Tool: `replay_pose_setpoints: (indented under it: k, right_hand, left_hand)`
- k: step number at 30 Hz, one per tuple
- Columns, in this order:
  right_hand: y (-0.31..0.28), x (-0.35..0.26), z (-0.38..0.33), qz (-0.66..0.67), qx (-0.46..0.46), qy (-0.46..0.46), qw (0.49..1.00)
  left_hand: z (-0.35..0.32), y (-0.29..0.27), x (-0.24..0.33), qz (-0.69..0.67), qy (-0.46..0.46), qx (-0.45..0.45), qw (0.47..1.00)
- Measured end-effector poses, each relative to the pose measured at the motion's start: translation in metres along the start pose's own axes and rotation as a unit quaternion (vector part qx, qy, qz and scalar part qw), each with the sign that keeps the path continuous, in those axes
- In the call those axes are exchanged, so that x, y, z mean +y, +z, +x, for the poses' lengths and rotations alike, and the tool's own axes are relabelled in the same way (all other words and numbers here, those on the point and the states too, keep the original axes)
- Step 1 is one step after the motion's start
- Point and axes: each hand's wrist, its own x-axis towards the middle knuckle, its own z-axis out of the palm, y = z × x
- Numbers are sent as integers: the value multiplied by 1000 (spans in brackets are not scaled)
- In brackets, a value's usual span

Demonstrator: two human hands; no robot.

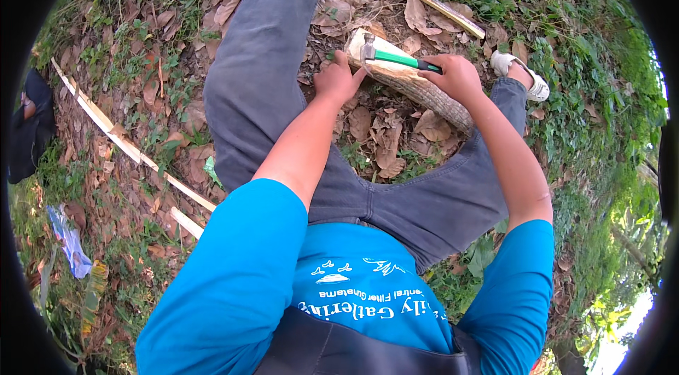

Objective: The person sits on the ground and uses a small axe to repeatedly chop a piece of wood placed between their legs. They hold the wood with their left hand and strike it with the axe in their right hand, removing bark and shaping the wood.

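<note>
My right hand (456, 78) is closed round the black grip of a claw hammer (397, 58) with a green handle. The metal head lies over the pale split face at the left end of a log (424, 95). Rough grey-brown bark covers the log's near side. My left hand (337, 82) is at that same end, just left of the hammer head, with its fingers curled and its thumb toward the wood. Whatever its fingers hold is too small or hidden to make out. The log lies between my spread legs.
Dry leaves (385, 138) and low green plants cover the ground. A long pale wood strip (131, 148) lies at the left, and another split strip (428, 0) lies beyond the log. At the far left are a dark cloth-like thing (32, 127) and a bluish plastic wrapper (68, 242).
</note>
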Motion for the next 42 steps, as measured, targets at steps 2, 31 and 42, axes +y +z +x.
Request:
replay_pose_setpoints:
  k: [2,31,42]
  right_hand:
    - [6,10,-3,24,-21,-33,999]
    - [-66,-10,46,-111,-128,-22,985]
    - [-61,-13,47,-96,-153,-53,982]
  left_hand:
    - [6,6,2,24,18,-6,1000]
    - [-1,-9,11,-19,-15,-34,999]
    - [0,-11,7,-7,-3,-47,999]
